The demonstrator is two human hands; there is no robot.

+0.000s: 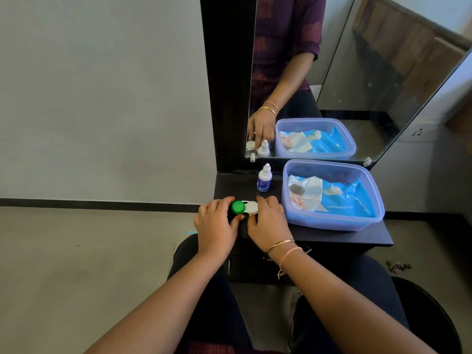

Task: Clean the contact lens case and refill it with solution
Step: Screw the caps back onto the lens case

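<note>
White plastic contact lens case (245, 208), green cap (238, 207) and white cap (252, 207) on, sits on black shelf (332, 237), my left hand (217, 223) and right hand (268, 222) gripping either end; I'd say unscrewing comes next, needs a counter-twist.

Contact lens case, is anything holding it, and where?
Both hands hold the contact lens case: left hand at its green cap, right hand at its white cap.

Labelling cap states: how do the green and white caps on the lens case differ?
Colour: green cap versus white cap. Position: the green cap sits left, the white cap right. Grip: the left hand curls round the green cap, the right hand round the white cap. Both are round and fitted on.
</note>
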